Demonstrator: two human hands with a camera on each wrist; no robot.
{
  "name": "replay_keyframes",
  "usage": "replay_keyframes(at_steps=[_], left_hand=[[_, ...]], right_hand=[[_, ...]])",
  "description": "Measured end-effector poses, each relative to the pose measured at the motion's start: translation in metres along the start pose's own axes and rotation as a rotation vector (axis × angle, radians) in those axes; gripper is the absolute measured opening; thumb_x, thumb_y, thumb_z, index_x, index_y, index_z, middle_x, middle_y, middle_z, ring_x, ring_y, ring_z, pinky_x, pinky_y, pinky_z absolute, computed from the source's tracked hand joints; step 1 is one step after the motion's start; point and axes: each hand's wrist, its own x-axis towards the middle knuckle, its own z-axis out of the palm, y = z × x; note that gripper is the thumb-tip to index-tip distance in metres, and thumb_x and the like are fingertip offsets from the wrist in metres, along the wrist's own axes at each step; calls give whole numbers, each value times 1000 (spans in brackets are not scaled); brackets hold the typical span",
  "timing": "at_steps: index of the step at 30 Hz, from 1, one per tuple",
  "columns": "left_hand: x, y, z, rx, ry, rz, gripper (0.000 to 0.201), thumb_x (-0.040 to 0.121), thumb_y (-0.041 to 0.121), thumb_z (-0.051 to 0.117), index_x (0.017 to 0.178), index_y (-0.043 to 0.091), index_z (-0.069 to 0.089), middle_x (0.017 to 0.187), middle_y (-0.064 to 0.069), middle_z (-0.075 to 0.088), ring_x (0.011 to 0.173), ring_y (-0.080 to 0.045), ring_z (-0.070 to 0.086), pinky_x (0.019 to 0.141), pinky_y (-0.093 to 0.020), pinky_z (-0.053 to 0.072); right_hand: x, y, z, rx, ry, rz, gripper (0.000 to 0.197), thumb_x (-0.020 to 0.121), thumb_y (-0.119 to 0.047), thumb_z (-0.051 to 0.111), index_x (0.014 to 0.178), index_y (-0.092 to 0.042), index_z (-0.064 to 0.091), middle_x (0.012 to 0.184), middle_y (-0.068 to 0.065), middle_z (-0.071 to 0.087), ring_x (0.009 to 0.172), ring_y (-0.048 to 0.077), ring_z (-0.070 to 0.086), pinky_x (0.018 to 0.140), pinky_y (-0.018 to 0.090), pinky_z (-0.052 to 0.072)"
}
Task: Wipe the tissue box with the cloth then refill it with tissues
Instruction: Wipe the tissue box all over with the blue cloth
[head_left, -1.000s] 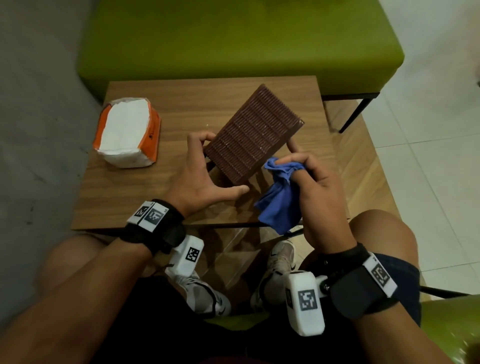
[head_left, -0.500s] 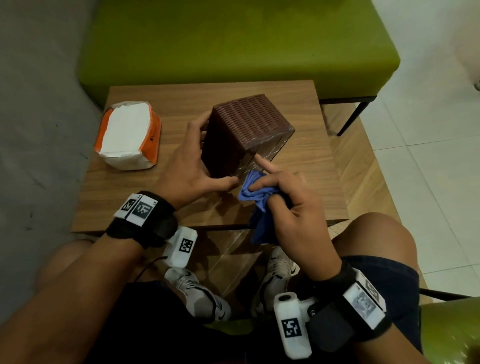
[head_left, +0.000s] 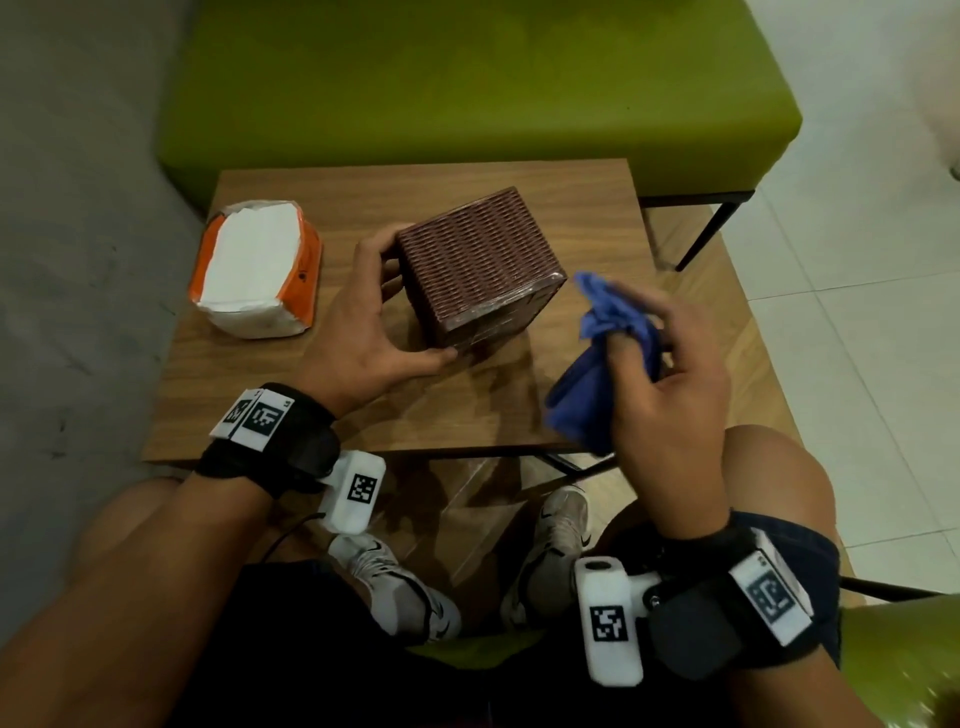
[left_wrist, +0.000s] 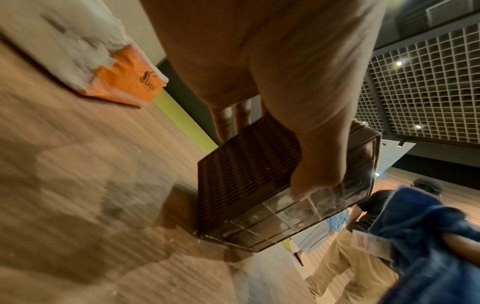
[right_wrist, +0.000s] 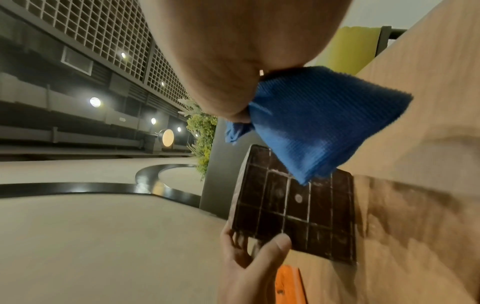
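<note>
At far left on the wooden table (head_left: 270, 395), an orange tissue pack (head_left: 258, 276), torn open, soft white sheets showing. Beside it, left hand (head_left: 363, 332) clamped on the brown tissue box (head_left: 480, 260): ribbed woven sides, grid-lined face turned right, standing mid-table. Bare wood on the box's right side. Further right, right hand (head_left: 670, 374) bunching a blue ribbed cloth (head_left: 602, 364), clear of the box, above the table's right edge.
</note>
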Motion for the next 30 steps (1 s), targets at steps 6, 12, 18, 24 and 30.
replay_keyframes(at_steps=[6,12,18,24,30], left_hand=[[1,2,1,26,-48,29,116,67,5,99,157,18,27,152,25,39,151,-9,45,128,-41,38],[-1,1,2,21,-53,30,115,65,14,101,154,27,29,148,38,37,149,-6,45,126,-40,40],[0,5,3,11,-15,111,98,71,30,94,149,28,34,142,43,45,137,2,53,115,-35,50],[-1,8,5,1,-19,51,106,66,18,99,148,29,33,140,47,41,142,6,46,121,-35,44],[-4,13,7,61,12,100,78,80,12,91,141,0,43,124,24,50,116,29,50,100,0,37]], right_hand=[[12,-4,13,-51,18,-52,38,106,-20,64,143,-14,63,134,10,52,126,10,53,108,27,48],[-2,-14,41,-312,25,-198,34,103,-2,62,137,-1,66,127,20,53,116,21,52,98,25,50],[-20,-32,52,-436,-352,-495,37,101,-8,66,138,-4,66,134,22,55,118,32,53,91,39,50],[15,-14,34,-400,-1,-275,29,100,-2,60,127,-3,72,120,18,58,109,29,55,87,45,51],[-9,-45,63,-483,-318,-504,31,95,-3,70,126,-9,71,127,17,57,110,29,51,83,37,46]])
